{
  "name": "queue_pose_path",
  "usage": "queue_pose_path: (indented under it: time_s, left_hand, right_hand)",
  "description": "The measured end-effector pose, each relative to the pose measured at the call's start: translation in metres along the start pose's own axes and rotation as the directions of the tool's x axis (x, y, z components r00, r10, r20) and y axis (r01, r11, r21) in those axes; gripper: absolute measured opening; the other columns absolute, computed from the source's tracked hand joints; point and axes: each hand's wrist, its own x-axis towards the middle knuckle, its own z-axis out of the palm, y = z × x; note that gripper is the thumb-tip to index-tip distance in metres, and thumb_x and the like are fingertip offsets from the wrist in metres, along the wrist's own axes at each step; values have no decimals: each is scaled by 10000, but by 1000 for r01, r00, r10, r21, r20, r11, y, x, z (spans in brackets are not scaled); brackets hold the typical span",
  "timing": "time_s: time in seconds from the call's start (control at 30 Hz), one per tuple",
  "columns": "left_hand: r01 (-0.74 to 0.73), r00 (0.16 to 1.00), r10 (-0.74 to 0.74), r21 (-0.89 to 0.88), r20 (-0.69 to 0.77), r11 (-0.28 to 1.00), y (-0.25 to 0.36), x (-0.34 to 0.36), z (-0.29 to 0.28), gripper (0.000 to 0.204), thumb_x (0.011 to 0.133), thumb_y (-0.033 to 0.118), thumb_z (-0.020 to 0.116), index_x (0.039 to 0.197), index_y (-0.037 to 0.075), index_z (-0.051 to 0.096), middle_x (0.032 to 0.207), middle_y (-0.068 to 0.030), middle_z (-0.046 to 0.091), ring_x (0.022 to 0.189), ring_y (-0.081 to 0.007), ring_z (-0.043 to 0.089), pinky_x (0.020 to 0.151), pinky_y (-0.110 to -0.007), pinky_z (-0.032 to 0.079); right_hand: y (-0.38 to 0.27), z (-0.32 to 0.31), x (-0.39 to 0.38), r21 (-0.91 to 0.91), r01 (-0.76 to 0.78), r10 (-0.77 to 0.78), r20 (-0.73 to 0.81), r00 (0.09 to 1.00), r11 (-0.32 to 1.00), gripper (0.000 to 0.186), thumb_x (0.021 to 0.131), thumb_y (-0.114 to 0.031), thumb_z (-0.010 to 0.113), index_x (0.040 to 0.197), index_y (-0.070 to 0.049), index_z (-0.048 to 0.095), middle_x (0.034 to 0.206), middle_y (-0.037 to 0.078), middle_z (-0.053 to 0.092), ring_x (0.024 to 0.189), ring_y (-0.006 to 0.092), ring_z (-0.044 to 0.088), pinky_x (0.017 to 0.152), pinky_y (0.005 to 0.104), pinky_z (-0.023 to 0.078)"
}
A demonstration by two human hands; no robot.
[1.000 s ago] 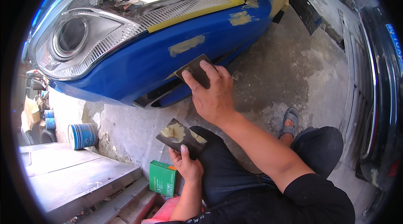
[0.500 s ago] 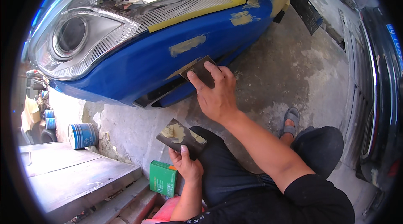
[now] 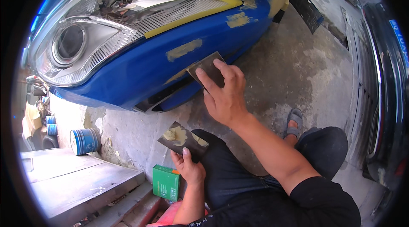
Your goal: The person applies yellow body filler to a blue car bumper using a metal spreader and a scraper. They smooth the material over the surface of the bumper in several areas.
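Observation:
My right hand [image 3: 226, 93] grips a dark, flat putty spreader [image 3: 209, 68], its edge against the lower part of the blue car bumper [image 3: 140, 61]. A thin smear of beige filler [image 3: 175, 76] lies just left of that edge. Further up the bumper are more filler patches [image 3: 184, 50], [image 3: 242, 20]. Low in front of my body, my left hand [image 3: 190, 168] holds a dark plate [image 3: 186, 145] by its near edge, with a lump of beige filler on top. Yellow masking tape [image 3: 191, 16] borders the headlight [image 3: 98, 35].
A green box [image 3: 166, 183] stands by my left forearm, beside a pale metal surface [image 3: 81, 180]. Beyond it is a blue paint can [image 3: 85, 141]. A dark car [image 3: 385, 99] is at the far right, and a black panel [image 3: 306, 7] lies on the concrete floor.
My right hand has moved slightly right with the spreader along the bumper, leaving more of the lower filler smear in sight. The view has shifted a little; my left hand stays about where it was.

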Motion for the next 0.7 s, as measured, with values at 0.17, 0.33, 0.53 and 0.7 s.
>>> queue_pose_path:
  time_s: [0.17, 0.33, 0.53, 0.7]
  left_hand:
    - [13, 1000, -13, -16, 11, 1000, -2, 1, -1, 359, 939, 32, 513, 1294, 38, 460, 1212, -97, 590, 1100, -201, 577, 971, -355, 462]
    - [7, 1000, -7, -14, 7, 1000, 0, 2, 0, 356, 939, 30, 512, 1291, 35, 461, 1210, -98, 590, 1093, -196, 578, 970, -353, 462]
    - [30, 1000, -30, -47, 2, 998, -1, 3, 2, 377, 934, 23, 520, 1306, 35, 459, 1208, -93, 588, 1092, -191, 576, 974, -350, 458]
    - [31, 1000, -31, -49, 5, 998, -3, 3, 4, 387, 936, 25, 523, 1316, 33, 454, 1211, -92, 584, 1094, -188, 574, 977, -349, 457]
  right_hand:
    - [2, -1, -3, -44, 4, 0, 80, 997, 999, 591, 716, -60, 655, 1284, -207, 582, 1360, 134, 372, 1122, 383, 389, 942, 489, 350]
    - [1, -24, -11, 107, -35, 28, 63, 998, 994, 615, 704, -64, 644, 1294, -222, 573, 1336, 126, 402, 1121, 381, 403, 929, 495, 357]
    - [-10, -40, 11, 81, -16, 9, 90, 996, 997, 611, 704, -63, 633, 1292, -219, 574, 1329, 118, 412, 1129, 379, 406, 919, 488, 358]
    - [-31, -37, 30, 38, -4, 0, 119, 993, 999, 617, 715, -57, 642, 1305, -219, 561, 1329, 116, 403, 1133, 375, 398, 914, 484, 362]
